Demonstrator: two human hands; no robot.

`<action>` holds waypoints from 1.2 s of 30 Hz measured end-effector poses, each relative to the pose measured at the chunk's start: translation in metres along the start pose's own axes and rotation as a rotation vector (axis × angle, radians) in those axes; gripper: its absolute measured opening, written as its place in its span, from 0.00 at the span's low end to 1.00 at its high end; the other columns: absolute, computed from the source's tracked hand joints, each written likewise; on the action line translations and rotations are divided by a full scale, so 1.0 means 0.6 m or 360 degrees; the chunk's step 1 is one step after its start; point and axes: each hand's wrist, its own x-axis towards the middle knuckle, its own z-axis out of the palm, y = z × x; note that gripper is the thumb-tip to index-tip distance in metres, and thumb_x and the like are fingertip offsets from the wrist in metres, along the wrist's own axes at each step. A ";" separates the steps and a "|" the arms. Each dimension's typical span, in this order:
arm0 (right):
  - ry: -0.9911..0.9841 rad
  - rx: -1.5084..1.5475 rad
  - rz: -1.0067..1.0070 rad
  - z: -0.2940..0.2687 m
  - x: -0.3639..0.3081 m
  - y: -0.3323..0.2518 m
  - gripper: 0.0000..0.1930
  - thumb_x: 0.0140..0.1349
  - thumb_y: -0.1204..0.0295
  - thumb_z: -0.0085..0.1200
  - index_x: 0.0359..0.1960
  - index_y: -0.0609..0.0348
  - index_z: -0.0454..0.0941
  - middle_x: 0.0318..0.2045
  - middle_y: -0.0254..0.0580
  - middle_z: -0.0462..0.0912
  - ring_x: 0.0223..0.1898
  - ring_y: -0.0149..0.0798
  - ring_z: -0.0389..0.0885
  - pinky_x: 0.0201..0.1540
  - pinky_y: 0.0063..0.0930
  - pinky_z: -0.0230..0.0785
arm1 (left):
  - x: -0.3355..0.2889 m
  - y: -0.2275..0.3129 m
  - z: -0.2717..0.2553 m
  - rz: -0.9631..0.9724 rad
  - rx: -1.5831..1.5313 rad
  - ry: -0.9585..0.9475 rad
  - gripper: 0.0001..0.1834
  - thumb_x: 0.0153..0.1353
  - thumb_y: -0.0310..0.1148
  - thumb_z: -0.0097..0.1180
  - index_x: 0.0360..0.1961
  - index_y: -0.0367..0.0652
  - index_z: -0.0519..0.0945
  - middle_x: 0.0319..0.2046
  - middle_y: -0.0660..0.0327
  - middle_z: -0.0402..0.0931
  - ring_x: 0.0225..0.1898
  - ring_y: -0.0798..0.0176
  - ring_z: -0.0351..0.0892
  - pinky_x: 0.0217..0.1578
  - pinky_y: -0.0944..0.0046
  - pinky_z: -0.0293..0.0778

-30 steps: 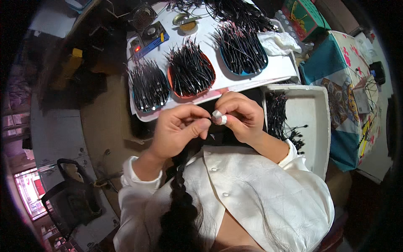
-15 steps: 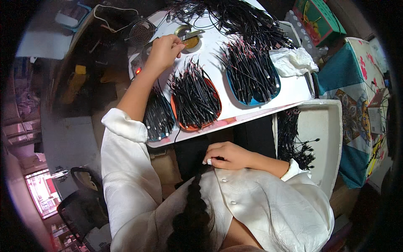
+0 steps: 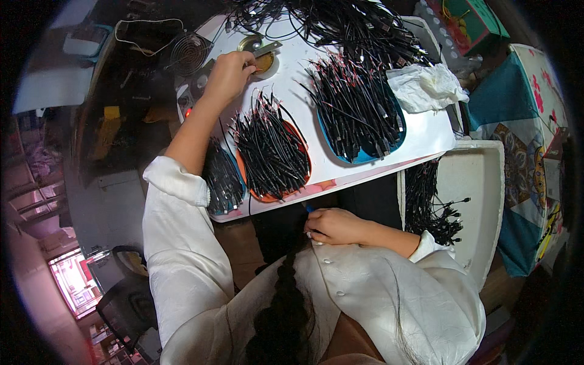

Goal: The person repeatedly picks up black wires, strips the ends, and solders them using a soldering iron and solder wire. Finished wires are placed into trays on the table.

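Note:
My left hand (image 3: 232,74) reaches over the white table, fingertips pinched together at the edge of a small round tin (image 3: 264,64) with amber contents. Whatever the fingers hold is too small to make out. A flat metal strip (image 3: 266,48) lies across the tin. My right hand (image 3: 336,225) is close to my body below the table edge, fingers curled, with a small blue bit showing at its far side. Nearby, an orange bin (image 3: 302,135) and a blue bin (image 3: 399,141) hold upright bunches of black USB cables (image 3: 267,152) with thin reddish wire ends.
Another bunch of short cables (image 3: 224,182) stands at the table's left corner. Loose black cables (image 3: 340,27) pile up at the back. A crumpled white cloth (image 3: 426,88) lies at the right. A white foam box (image 3: 477,194) beside the table holds more cables. A round metal grille (image 3: 189,53) sits back left.
My left hand stays at the tin, fingers slightly lower against its edge. My right hand has shifted slightly right, and a blue bit now shows beside it. The whole view has tilted a little.

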 end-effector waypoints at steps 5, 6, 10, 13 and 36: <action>-0.0116 -0.0050 0.0136 -0.002 -0.004 0.000 0.12 0.59 0.66 0.52 0.38 0.61 0.78 0.35 0.48 0.79 0.41 0.50 0.79 0.44 0.43 0.73 | 0.004 0.004 0.001 0.0004 0.0013 -0.0007 0.07 0.52 0.28 0.61 0.33 0.38 0.82 0.29 0.46 0.79 0.33 0.43 0.79 0.36 0.52 0.74; -0.0161 -0.0075 0.0169 -0.002 -0.004 0.000 0.12 0.60 0.66 0.52 0.39 0.61 0.78 0.35 0.47 0.80 0.42 0.48 0.78 0.44 0.41 0.72 | 0.004 0.004 0.002 0.0005 0.0017 -0.0011 0.07 0.52 0.28 0.61 0.33 0.38 0.82 0.29 0.46 0.79 0.33 0.43 0.79 0.36 0.52 0.74; -0.0115 -0.0098 0.0151 -0.004 -0.003 -0.002 0.12 0.59 0.66 0.52 0.38 0.62 0.77 0.34 0.49 0.79 0.41 0.50 0.79 0.44 0.42 0.73 | 0.003 0.005 0.005 0.0025 0.0098 -0.0017 0.07 0.53 0.28 0.61 0.33 0.40 0.82 0.29 0.46 0.79 0.34 0.42 0.79 0.37 0.51 0.74; -0.0102 -0.0123 0.0143 -0.007 -0.004 -0.004 0.11 0.59 0.66 0.52 0.37 0.62 0.77 0.34 0.51 0.79 0.39 0.51 0.79 0.44 0.42 0.73 | 0.002 0.004 0.008 0.0079 0.0242 0.0030 0.07 0.53 0.29 0.61 0.34 0.41 0.82 0.29 0.46 0.79 0.34 0.43 0.79 0.37 0.50 0.74; 0.0062 -0.0249 0.0209 0.000 -0.001 -0.006 0.10 0.57 0.69 0.52 0.32 0.65 0.76 0.33 0.55 0.80 0.37 0.54 0.80 0.42 0.45 0.73 | -0.008 -0.014 0.002 0.0148 0.0074 0.0038 0.09 0.54 0.30 0.61 0.35 0.36 0.82 0.23 0.49 0.79 0.27 0.49 0.80 0.31 0.56 0.73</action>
